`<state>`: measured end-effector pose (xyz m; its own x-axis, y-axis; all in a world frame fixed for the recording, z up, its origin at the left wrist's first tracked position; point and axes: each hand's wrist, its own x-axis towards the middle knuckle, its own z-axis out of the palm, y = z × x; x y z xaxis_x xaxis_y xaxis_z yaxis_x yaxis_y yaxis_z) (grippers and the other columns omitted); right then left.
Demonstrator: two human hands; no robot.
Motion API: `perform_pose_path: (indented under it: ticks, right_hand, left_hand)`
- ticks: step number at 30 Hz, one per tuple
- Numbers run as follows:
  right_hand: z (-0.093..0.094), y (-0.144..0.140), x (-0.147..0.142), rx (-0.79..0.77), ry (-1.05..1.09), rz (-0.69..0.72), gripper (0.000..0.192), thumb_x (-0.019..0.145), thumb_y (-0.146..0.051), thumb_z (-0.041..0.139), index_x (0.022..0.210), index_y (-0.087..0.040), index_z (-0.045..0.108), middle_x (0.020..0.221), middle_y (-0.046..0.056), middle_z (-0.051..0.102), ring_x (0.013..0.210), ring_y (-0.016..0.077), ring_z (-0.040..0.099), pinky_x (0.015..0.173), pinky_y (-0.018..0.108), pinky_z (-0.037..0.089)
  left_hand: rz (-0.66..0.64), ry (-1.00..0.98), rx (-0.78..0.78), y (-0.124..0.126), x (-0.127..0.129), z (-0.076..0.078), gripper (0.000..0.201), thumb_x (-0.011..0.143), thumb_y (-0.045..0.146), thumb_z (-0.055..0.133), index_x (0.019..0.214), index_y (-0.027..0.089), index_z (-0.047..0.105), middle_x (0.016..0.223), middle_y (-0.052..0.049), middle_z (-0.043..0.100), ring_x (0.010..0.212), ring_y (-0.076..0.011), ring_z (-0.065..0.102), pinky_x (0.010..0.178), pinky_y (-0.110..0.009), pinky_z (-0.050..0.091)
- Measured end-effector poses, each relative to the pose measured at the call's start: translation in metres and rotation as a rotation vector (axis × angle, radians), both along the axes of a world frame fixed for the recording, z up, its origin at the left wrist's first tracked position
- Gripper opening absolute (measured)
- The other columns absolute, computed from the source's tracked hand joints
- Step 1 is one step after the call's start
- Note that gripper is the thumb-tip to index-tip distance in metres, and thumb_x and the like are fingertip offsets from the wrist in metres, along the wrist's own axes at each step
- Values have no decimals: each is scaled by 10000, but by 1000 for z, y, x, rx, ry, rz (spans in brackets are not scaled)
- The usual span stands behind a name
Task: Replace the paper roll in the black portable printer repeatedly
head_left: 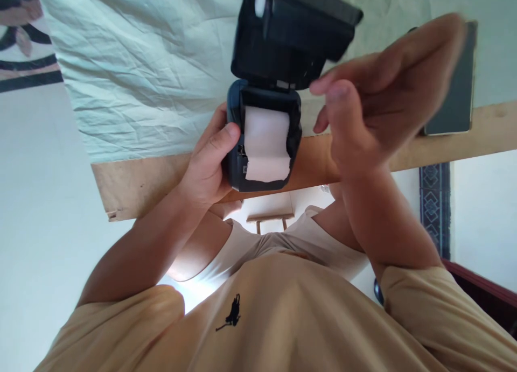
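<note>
A small black receipt printer (264,184) is held near the table's front edge, its lid (293,35) swung up and away from me. Inside its bay sits a white paper roll (267,138), with the loose end lying over the front rim. My left hand (210,159) wraps round the printer's left side, thumb on top. To the right, my right hand (375,97) hovers beside the lid hinge, slightly blurred. Its thumb and fingers are apart, and I see nothing between them. Whether a fingertip touches the lid's lower corner is hard to make out.
A pale green cloth (149,76) covers the wooden table (137,183), whose bare front edge shows. Partly behind my right hand lies a dark flat rectangular object (452,97). Under the table edge are my legs and a small wooden stool (270,218).
</note>
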<state>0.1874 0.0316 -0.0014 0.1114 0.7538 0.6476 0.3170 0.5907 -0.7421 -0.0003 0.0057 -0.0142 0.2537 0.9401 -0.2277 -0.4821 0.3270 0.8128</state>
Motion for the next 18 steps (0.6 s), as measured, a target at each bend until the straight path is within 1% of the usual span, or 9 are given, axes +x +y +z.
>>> perform_pose_path:
  ticks: [2, 4, 5, 7, 9, 10, 13, 15, 18]
  right_hand:
    - [-3, 1, -1, 13, -95, 16, 342, 968, -346, 634, 762, -233, 387, 746, -50, 585, 643, 111, 643, 526, 275, 415]
    - [2, -2, -3, -28, -271, 28, 279, 947, -335, 651, 762, -226, 473, 734, -56, 630, 569, 85, 557, 557, 278, 399]
    - [6, -5, -4, -86, -380, 14, 215, 941, -331, 651, 793, -232, 532, 752, -55, 653, 553, 83, 523, 574, 284, 392]
    - [17, -11, -7, -251, -629, -28, 133, 968, -345, 597, 870, -257, 618, 804, -35, 684, 608, 117, 555, 622, 305, 399]
    - [27, -15, -9, -405, -851, -33, 188, 1002, -370, 523, 898, -281, 651, 858, -21, 714, 687, 156, 612, 643, 323, 389]
    - [31, -16, -10, -445, -925, -12, 209, 1008, -378, 508, 898, -286, 660, 885, -21, 729, 696, 163, 621, 629, 328, 370]
    - [38, -17, -9, -455, -1059, 29, 153, 979, -357, 543, 912, -286, 662, 909, -30, 752, 680, 161, 622, 578, 339, 294]
    - [41, -16, -9, -486, -1111, 44, 95, 943, -328, 579, 986, -304, 660, 913, -39, 757, 694, 167, 632, 572, 342, 272]
    - [45, -16, -10, -583, -1151, 95, 314, 915, -346, 595, 1225, -383, 623, 962, -44, 768, 753, 197, 667, 581, 346, 293]
  left_hand:
    - [18, 30, 7, 0, 1, 1, 310, 968, 488, 594, 1154, 250, 663, 1157, -29, 742, 1077, -219, 698, 842, -316, 593]
    - [4, 67, -2, -1, 2, 2, 350, 976, 513, 584, 1184, 239, 654, 1143, -49, 735, 1103, -235, 693, 859, -333, 581]
    - [-11, 84, 1, -2, 2, 2, 375, 975, 527, 585, 1205, 236, 647, 1134, -59, 733, 1084, -243, 695, 847, -345, 578]
    - [-32, 103, 15, -3, 1, 1, 391, 982, 531, 568, 1226, 234, 641, 1117, -72, 728, 1015, -245, 695, 808, -365, 576]
    - [-28, 97, 29, -3, -1, -1, 366, 986, 515, 557, 1205, 237, 650, 1086, -69, 724, 957, -235, 687, 776, -372, 577]
    - [-26, 91, 32, -3, -2, -2, 361, 982, 516, 560, 1195, 240, 652, 1075, -67, 723, 946, -235, 684, 769, -376, 578]
    - [-67, 96, 6, -3, -4, -4, 385, 976, 544, 563, 1222, 255, 629, 1049, -67, 727, 888, -240, 689, 738, -391, 568]
    - [-84, 105, 4, -2, -4, -5, 412, 983, 557, 555, 1257, 255, 613, 1058, -68, 730, 870, -231, 691, 715, -377, 557]
    - [-71, 107, 26, -2, -5, -4, 420, 955, 538, 615, 1258, 248, 633, 1117, -60, 720, 935, -215, 692, 687, -322, 551]
